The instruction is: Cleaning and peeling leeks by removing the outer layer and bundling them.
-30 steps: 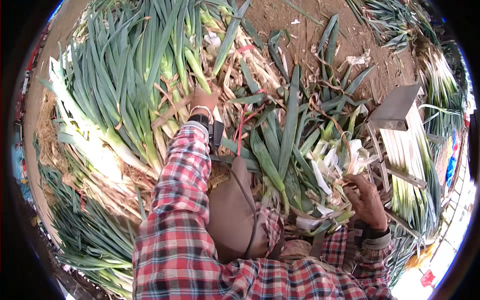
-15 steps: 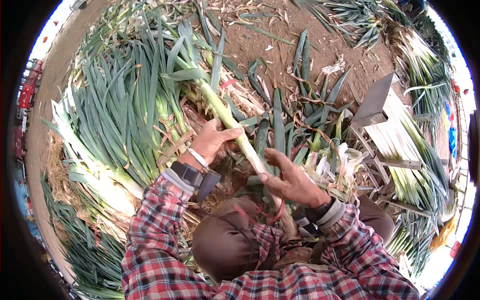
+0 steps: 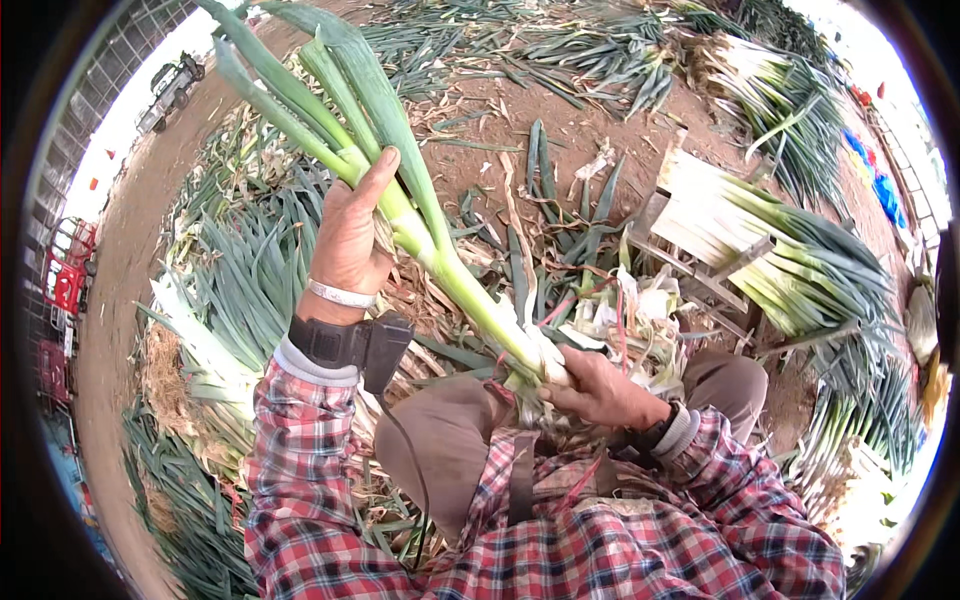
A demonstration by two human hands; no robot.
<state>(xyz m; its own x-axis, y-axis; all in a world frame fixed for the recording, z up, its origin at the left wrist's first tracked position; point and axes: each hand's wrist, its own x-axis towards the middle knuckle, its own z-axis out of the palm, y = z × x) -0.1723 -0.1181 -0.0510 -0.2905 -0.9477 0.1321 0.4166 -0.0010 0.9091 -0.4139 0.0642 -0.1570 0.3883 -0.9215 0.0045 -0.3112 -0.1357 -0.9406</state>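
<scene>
A long leek (image 3: 470,300) lies slantwise before me, its green leaves toward the upper left and its pale end toward my right knee. My left hand (image 3: 350,230) is wrapped round the stalk just where the leaves fan out, with the thumb along the top. Around the pale lower end my right hand (image 3: 610,392) is closed, thumb and fingers on opposite sides. A loose, dry strip of outer skin (image 3: 527,290) stands up from the stalk near the right hand. The root tip is hidden.
A heap of leeks (image 3: 250,260) lies to my left. On my right, a low rack (image 3: 725,265) holds a stack of cleaned leeks (image 3: 780,235). Peeled skins (image 3: 600,330) and cut leaves litter the soil ahead. More leeks (image 3: 790,100) lie at the far right.
The leek has been lifted off the heap and drawn toward me. My left hand has moved up to its leaves; the right, previously open against the stalk, now grips the lower end.
</scene>
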